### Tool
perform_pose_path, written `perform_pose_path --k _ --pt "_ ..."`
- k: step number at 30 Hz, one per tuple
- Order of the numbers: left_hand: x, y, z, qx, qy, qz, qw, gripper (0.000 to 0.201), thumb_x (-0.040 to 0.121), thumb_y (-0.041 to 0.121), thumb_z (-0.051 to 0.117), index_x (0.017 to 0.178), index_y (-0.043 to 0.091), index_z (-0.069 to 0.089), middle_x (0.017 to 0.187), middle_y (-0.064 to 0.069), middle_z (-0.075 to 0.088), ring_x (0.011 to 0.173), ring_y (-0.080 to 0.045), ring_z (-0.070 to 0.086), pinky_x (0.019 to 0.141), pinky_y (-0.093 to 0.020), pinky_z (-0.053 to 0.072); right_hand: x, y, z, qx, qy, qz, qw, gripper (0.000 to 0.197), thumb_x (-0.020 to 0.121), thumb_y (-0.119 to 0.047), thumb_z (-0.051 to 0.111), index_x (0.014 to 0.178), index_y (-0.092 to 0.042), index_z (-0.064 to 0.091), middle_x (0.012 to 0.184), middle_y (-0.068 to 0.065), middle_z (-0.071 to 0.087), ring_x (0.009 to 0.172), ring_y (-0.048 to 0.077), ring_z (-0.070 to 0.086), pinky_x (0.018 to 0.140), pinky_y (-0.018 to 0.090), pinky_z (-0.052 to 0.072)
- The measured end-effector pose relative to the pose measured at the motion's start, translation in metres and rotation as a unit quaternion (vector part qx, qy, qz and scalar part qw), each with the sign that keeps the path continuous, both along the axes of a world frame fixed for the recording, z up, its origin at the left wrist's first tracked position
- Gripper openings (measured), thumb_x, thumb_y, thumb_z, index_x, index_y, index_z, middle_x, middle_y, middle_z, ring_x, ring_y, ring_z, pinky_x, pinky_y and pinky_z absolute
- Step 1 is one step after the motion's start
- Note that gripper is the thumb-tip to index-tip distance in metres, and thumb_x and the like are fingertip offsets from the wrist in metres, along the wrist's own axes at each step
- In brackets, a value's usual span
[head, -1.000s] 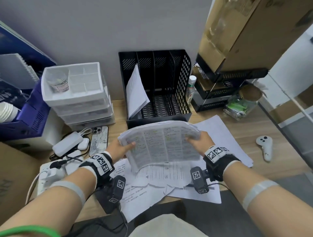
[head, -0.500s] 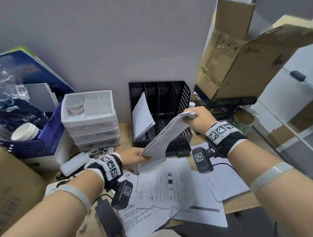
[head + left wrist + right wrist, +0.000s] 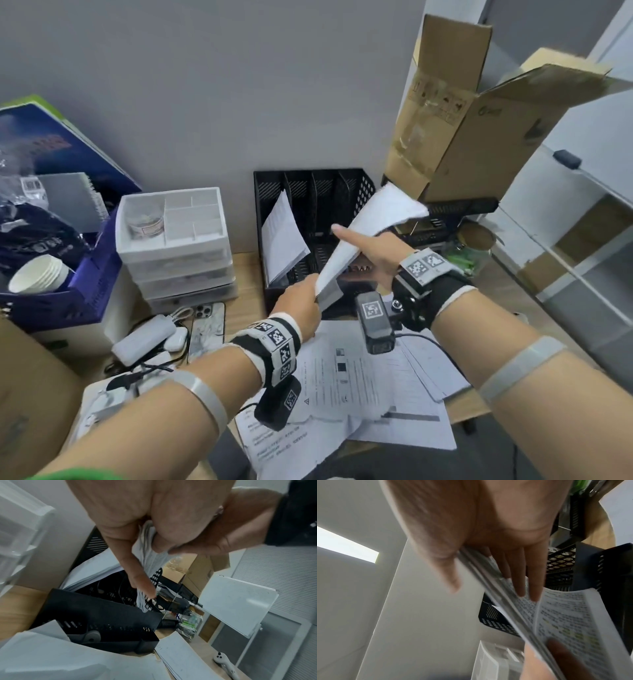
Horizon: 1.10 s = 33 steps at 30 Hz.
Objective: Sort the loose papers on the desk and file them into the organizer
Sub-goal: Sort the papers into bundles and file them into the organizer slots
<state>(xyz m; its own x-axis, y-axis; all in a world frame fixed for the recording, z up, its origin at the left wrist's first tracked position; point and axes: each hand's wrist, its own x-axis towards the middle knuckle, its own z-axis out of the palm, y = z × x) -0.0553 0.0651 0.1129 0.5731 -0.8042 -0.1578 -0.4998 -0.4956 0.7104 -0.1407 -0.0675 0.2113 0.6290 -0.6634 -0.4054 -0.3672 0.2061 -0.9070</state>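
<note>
A thick stack of printed papers (image 3: 370,226) hangs tilted on edge in front of the black slotted organizer (image 3: 329,192). My left hand (image 3: 313,294) pinches the stack's lower end between thumb and fingers. My right hand (image 3: 356,250) holds its upper part, thumb on the blank side and fingers (image 3: 520,582) along the printed side. The left wrist view shows my left hand (image 3: 147,545) on the stack (image 3: 150,561) above the organizer (image 3: 102,609). A white sheaf (image 3: 282,236) leans in the organizer's left slot. Loose sheets (image 3: 359,383) lie on the desk below my wrists.
A white drawer unit (image 3: 174,240) stands left of the organizer, with a phone (image 3: 207,329) and a power bank (image 3: 144,339) in front. An open cardboard box (image 3: 462,137) sits on black trays (image 3: 455,209) to the right. A white controller (image 3: 224,664) lies further right.
The stack went from flat over the desk to tilted on edge, raised and carried toward the organizer. My right hand rose with its upper end; the left stayed low.
</note>
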Motion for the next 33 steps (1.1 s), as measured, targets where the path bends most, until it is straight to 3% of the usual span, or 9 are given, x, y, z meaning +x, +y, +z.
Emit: perform_pose_path --k 3,7,10,13,15,21,27,31,33 --pt "-0.003 -0.009 -0.004 -0.015 -0.037 -0.021 0.999 0.057 0.088 0.004 0.047 0.138 0.030 0.038 0.112 -0.002 0.061 0.095 -0.027 0.065 0.085 -0.046 0.058 0.008 -0.016 0.004 -0.073 0.052 -0.063 0.994 0.041 0.088 -0.018 0.065 0.122 0.003 0.055 0.122 0.022 0.062 0.109 0.036 0.064 0.061 0.034 0.058" --pt "-0.003 -0.022 -0.016 -0.042 -0.007 -0.049 0.998 0.097 0.079 -0.004 0.048 0.154 0.037 0.004 0.141 -0.012 0.042 0.120 -0.033 0.054 0.102 -0.046 0.049 0.018 -0.039 0.004 -0.124 0.087 -0.038 0.988 0.055 0.077 -0.022 0.071 0.126 -0.001 0.057 0.125 0.021 0.062 0.108 0.036 0.065 0.081 0.043 0.060" --pt "-0.002 -0.032 -0.022 -0.069 0.023 -0.037 0.997 0.108 0.073 -0.006 0.051 0.154 0.040 -0.004 0.152 -0.010 0.033 0.128 -0.033 0.051 0.106 -0.047 0.047 0.032 -0.058 0.004 -0.122 0.094 -0.007 0.988 0.060 0.071 -0.023 0.072 0.125 -0.001 0.057 0.125 0.021 0.062 0.108 0.036 0.065 0.085 0.047 0.059" --pt "0.000 -0.047 -0.024 -0.047 0.028 0.001 0.999 0.111 0.081 -0.005 0.057 0.154 0.032 -0.017 0.161 -0.005 0.015 0.128 -0.033 0.050 0.104 -0.044 0.048 0.049 -0.066 0.011 -0.107 0.098 0.024 0.989 0.047 0.083 -0.015 0.067 0.125 0.003 0.055 0.124 0.018 0.063 0.111 0.035 0.064 0.091 0.046 0.056" --pt "0.004 -0.058 -0.026 -0.038 0.027 0.021 0.999 0.109 0.083 -0.002 0.059 0.155 0.027 -0.018 0.164 -0.005 0.007 0.129 -0.034 0.049 0.104 -0.042 0.048 0.060 -0.075 0.012 -0.094 0.098 0.049 0.990 0.037 0.090 -0.010 0.061 0.124 0.001 0.053 0.122 0.016 0.064 0.111 0.033 0.063 0.094 0.044 0.054" --pt "0.020 -0.089 -0.037 -0.012 0.025 0.079 0.996 0.106 0.085 0.006 0.062 0.155 0.020 -0.016 0.165 -0.001 -0.006 0.138 -0.032 0.041 0.112 -0.038 0.041 0.100 -0.108 0.001 -0.106 0.094 0.125 0.982 0.036 0.090 -0.009 0.061 0.124 -0.001 0.054 0.122 0.014 0.065 0.110 0.031 0.064 0.094 0.047 0.054" --pt "0.045 -0.111 -0.047 0.025 -0.042 0.147 0.988 0.101 0.080 0.013 0.069 0.155 0.010 0.002 0.153 -0.013 0.012 0.136 -0.035 0.038 0.114 -0.038 0.036 0.133 -0.132 -0.015 -0.113 0.070 0.168 0.977 0.037 0.090 -0.010 0.058 0.125 -0.004 0.054 0.126 0.015 0.063 0.111 0.032 0.063 0.095 0.049 0.054" --pt "0.063 -0.124 -0.055 0.057 0.020 0.177 0.982 0.090 0.081 0.027 0.069 0.153 0.018 0.016 0.144 -0.015 0.039 0.127 -0.034 0.048 0.110 -0.045 0.042 0.143 -0.139 -0.028 -0.205 0.084 0.181 0.958 0.047 0.093 -0.017 0.058 0.137 -0.006 0.046 0.129 0.007 0.058 0.119 0.026 0.056 0.096 0.027 0.044" --pt "0.068 -0.129 -0.059 0.087 0.030 0.189 0.978 0.072 0.084 0.038 0.064 0.146 0.018 0.032 0.136 -0.013 0.056 0.119 -0.034 0.058 0.102 -0.046 0.050 0.145 -0.136 -0.039 -0.205 0.071 0.192 0.957 0.048 0.094 -0.019 0.056 0.138 -0.006 0.044 0.135 0.010 0.056 0.123 0.028 0.054 0.092 0.025 0.042"
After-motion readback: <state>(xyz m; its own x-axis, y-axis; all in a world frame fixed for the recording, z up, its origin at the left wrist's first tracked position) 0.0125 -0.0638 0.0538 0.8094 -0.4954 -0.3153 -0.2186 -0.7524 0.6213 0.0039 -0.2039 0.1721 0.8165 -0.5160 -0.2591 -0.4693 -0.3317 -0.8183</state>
